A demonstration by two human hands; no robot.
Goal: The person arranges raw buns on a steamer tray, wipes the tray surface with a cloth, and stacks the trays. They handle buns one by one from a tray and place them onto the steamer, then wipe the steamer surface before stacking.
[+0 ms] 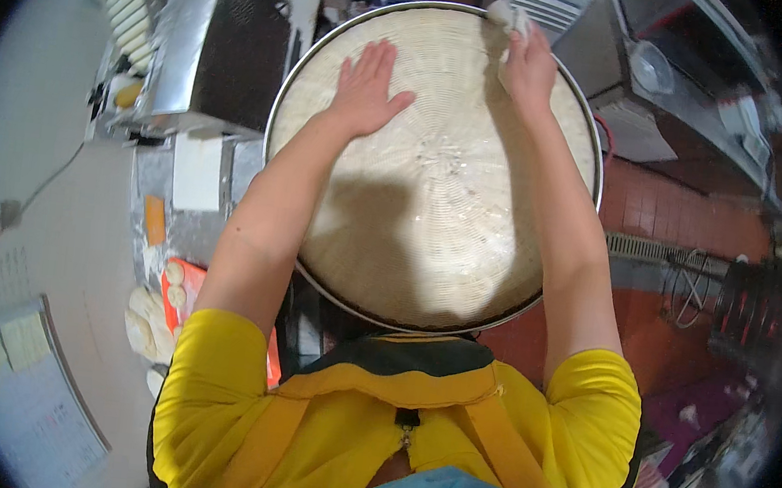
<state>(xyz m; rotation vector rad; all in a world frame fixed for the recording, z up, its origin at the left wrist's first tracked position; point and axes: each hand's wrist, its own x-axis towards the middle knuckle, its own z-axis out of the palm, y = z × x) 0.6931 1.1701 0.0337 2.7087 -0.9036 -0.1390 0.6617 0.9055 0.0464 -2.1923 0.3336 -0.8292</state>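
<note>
A large round woven piece [438, 199], pale and ribbed with a metal rim, fills the space before me; it looks like a steamer lid or basket. My left hand [369, 90] presses flat on its upper left, fingers spread and holding nothing. At the far right rim, my right hand [531, 67] grips a bunched whitish cloth [518, 20]. Its fingers are partly hidden around the cloth. Shiny wet-looking spots show near the middle of the weave, and my shadow falls across it.
On the left, a metal box-shaped appliance [198, 49] stands on a floury worktop [190, 235]. Nearby are a white board [198, 172], an orange scraper [154, 220], an orange-red tray [274, 360] and dough [147, 323]. At right, a metal counter [692, 121] rises above red floor tiles [677, 208].
</note>
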